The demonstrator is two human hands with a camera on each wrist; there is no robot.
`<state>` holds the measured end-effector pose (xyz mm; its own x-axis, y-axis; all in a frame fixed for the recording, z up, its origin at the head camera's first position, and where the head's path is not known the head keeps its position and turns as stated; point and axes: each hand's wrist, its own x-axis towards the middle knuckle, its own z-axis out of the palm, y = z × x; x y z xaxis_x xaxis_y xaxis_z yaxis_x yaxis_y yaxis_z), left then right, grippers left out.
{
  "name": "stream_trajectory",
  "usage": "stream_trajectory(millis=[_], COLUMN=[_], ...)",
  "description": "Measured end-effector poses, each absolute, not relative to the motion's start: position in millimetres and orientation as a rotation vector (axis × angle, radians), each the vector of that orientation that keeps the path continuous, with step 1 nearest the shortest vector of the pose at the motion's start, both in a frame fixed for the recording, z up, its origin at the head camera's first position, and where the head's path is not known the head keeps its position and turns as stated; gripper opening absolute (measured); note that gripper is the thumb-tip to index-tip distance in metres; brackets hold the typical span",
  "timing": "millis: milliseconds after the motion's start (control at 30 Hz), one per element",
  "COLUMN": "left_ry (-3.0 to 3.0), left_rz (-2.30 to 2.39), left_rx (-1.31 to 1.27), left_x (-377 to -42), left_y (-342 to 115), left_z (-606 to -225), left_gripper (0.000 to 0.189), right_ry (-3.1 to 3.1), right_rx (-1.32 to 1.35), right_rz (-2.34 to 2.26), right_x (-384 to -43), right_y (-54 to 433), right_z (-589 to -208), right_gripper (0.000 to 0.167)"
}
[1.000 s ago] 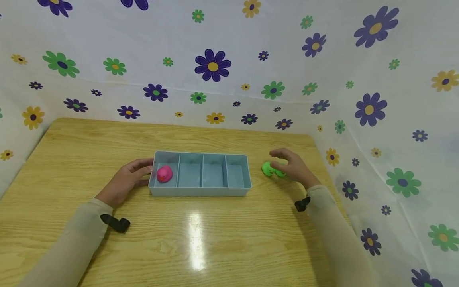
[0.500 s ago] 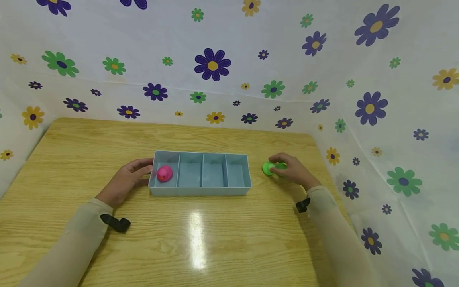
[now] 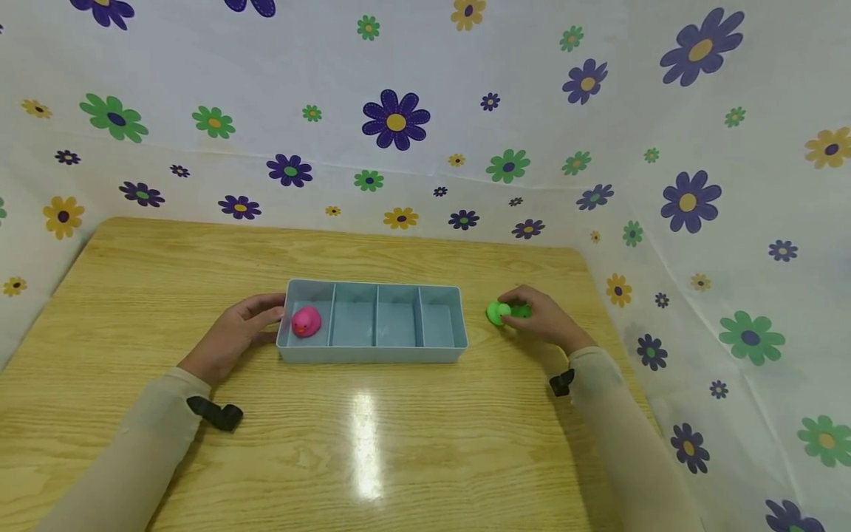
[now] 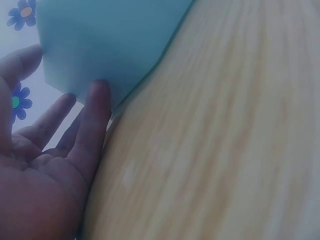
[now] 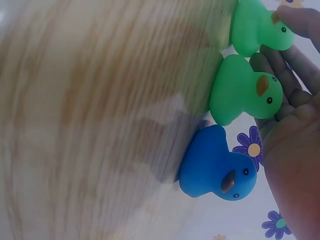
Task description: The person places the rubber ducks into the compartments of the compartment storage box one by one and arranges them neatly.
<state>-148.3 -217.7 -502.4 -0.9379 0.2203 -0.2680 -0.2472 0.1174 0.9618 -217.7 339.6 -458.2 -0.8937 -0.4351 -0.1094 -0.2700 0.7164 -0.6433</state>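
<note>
A pale blue tray [image 3: 372,355] with four side-by-side compartments lies on the table, a pink rubber duck [image 3: 306,322] in its leftmost one. At the tray's left end, my left hand [image 3: 229,336] touches the end wall with extended fingertips, which the left wrist view confirms. Right of the tray, my right hand [image 3: 548,321] pinches the head of a green rubber duck [image 5: 248,27] between thumb and fingers. A second green duck [image 5: 232,90] stands close beside it, under the hand. The right wrist view also shows a blue rubber duck [image 5: 205,165], hidden by the hand in the head view.
The wooden table [image 3: 286,443] carries everything. White cloth [image 3: 439,74] with printed flowers hangs behind it and along both sides. The right forearm lies near the table's right edge. A black strap-mounted camera [image 3: 216,414] sits on the left wrist.
My right hand has lowered slightly, and its thumb and fingers have closed on the left green duck's head. The left hand, the tray and the pink duck stay put.
</note>
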Motion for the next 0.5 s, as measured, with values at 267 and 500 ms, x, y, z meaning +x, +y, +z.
stream_trajectory(millis=[267, 500], left_ry=[2.055, 2.058], left_rz=[1.886, 1.899], left_rx=[-0.023, -0.003], left_x=[-147.9, -147.2], left_y=[-217.2, -217.1], left_z=[-502.8, -502.9], left_gripper=[0.071, 0.068], right_ry=[2.686, 2.722], right_rx=[-0.530, -0.576], right_rz=[-0.925, -0.902], right_x=[-216.8, -216.9], right_y=[339.8, 340.5], right_z=[-456.5, -455.2], right_gripper=[0.036, 0.033])
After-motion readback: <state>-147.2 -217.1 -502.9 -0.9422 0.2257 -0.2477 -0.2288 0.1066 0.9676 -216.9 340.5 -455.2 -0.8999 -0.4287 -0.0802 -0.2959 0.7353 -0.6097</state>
